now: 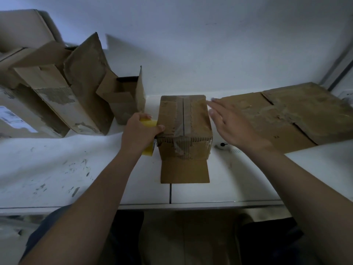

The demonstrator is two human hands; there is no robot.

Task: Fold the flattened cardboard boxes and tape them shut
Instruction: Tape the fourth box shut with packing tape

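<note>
A small cardboard box (193, 119) stands in the middle of the white table (57, 165). Clear tape runs along its top seam and down its near face. One flap lies flat on the table toward me. My left hand (138, 133) grips a yellow tape dispenser (148, 124) against the box's left near corner. My right hand (235, 125) hovers just right of the box with straight fingers and holds nothing. A flattened cardboard box (286, 113) lies on the table to the right.
Several folded and half-open boxes (80, 87) stand piled at the left against the wall. A small white device (223, 146) lies by the box's right near corner. The table's front edge runs close to my body.
</note>
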